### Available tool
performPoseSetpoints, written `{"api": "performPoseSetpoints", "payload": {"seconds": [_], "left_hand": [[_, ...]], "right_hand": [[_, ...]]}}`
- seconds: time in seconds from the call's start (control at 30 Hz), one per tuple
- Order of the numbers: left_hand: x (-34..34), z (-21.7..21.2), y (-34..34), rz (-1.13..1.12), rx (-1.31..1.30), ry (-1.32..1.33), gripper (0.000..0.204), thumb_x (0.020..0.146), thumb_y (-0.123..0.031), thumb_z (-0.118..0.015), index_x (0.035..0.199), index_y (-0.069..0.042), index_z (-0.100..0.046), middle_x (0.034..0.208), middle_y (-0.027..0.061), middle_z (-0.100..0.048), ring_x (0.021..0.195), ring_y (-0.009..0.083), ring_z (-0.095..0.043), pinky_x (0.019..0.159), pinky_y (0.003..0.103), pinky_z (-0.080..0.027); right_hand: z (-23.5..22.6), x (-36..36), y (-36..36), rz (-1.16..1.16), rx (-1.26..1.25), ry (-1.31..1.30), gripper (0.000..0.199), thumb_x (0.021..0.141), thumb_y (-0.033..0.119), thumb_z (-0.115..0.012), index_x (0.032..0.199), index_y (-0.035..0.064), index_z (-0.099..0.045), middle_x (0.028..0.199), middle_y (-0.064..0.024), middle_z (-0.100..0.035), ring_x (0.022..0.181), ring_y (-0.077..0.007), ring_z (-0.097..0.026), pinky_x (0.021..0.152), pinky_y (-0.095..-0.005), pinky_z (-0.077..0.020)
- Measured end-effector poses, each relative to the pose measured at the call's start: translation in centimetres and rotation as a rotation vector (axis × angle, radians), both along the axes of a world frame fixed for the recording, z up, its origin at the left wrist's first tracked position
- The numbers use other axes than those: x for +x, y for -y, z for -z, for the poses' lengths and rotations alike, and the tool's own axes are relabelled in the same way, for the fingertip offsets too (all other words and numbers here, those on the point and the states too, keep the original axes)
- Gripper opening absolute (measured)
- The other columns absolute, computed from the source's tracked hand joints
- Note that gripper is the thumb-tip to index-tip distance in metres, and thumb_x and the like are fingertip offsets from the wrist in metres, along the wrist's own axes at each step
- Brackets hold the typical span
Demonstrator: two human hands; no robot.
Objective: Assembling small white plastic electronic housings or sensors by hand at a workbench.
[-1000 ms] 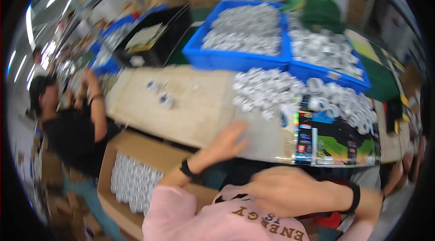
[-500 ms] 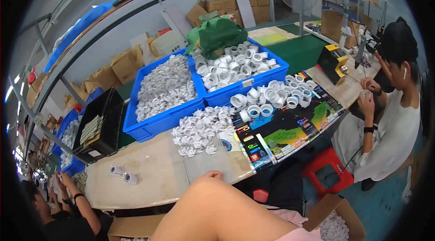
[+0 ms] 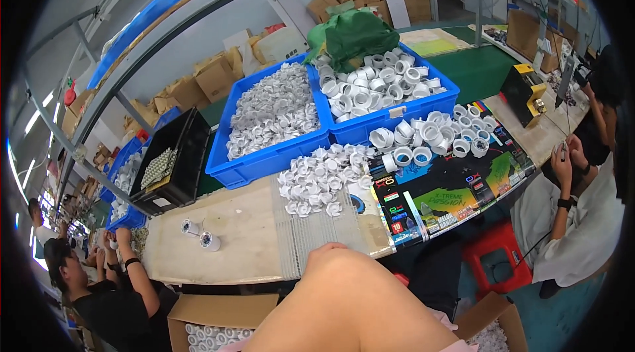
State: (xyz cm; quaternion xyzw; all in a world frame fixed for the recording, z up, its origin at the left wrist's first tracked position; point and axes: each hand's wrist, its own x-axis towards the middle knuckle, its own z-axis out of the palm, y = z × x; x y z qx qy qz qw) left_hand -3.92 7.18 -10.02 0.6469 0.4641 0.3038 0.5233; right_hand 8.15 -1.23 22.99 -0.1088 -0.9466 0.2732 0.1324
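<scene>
A bare, bent limb of mine, close to the camera, fills the lower middle. Just past its top, a small bit of what looks like a hand point(image 3: 331, 246) shows at the bench's front edge; which hand it is and what its fingers do stay hidden. Nearest to it is a ribbed clear mat point(image 3: 297, 246) on the bench. White claw-edged plastic parts point(image 3: 317, 180) lie heaped behind the mat. To the right, white ring-shaped parts point(image 3: 430, 132) sit on a colourful printed board point(image 3: 436, 200). Two small white cylinders point(image 3: 210, 241) with dark insides stand at left.
Behind are two blue crates point(image 3: 264, 165) of white parts, one partly under green cloth point(image 3: 354, 38). A black crate point(image 3: 188, 153) stands left. Cartons point(image 3: 245, 304) flank my limb below. Co-workers sit left point(image 3: 99, 299) and right point(image 3: 575, 220), the latter near a red stool point(image 3: 499, 256).
My view has turned left, so the bench and crates sit farther right in the picture. The left co-worker and the lower left carton show more. Less of the possible hand shows now.
</scene>
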Motion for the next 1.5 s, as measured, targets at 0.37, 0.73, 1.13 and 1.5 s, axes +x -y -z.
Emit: {"api": "performPoseSetpoints", "payload": {"seconds": [0.37,0.73,1.13,1.5], "left_hand": [[0.0,-0.6,-0.7,-0.023,0.042,0.023,0.021,0.088,-0.013,-0.061,0.104,0.001,-0.063,0.091,0.0099,-0.066,0.084,0.0208,-0.063,0.074,0.031,-0.050],[0.1,-1.0,-1.0,-0.017,0.068,0.052,0.021,0.088,-0.012,-0.061,0.103,0.002,-0.063,0.089,0.0088,-0.065,0.083,0.0187,-0.063,0.073,0.030,-0.050],[0.1,-1.5,-1.4,-0.014,0.096,0.088,0.020,0.088,-0.012,-0.060,0.103,0.002,-0.063,0.088,0.0076,-0.065,0.081,0.0163,-0.062,0.072,0.028,-0.049],[0.6,-1.8,-1.9,-0.005,0.113,0.125,0.019,0.089,-0.011,-0.060,0.102,0.002,-0.063,0.086,0.0066,-0.064,0.079,0.0141,-0.061,0.071,0.026,-0.049]], "right_hand": [[-0.7,-0.8,0.2,-0.068,-0.003,-0.109,0.026,0.072,0.022,-0.061,0.092,0.0052,-0.063,0.083,-0.0154,-0.061,0.074,-0.0327,-0.061,0.062,-0.0406,-0.0482],[-0.8,-2.1,0.7,-0.107,-0.021,-0.211,0.025,0.071,0.023,-0.061,0.089,0.0052,-0.064,0.080,-0.0160,-0.061,0.073,-0.0336,-0.061,0.061,-0.0413,-0.0479],[-0.7,-3.6,1.4,-0.153,-0.041,-0.318,0.025,0.070,0.024,-0.061,0.086,0.0052,-0.064,0.078,-0.0167,-0.061,0.071,-0.0345,-0.061,0.060,-0.0422,-0.0476],[-0.3,-4.5,1.7,-0.187,-0.068,-0.414,0.025,0.069,0.025,-0.061,0.084,0.0051,-0.065,0.076,-0.0173,-0.061,0.070,-0.0353,-0.061,0.058,-0.0429,-0.0473]]}}
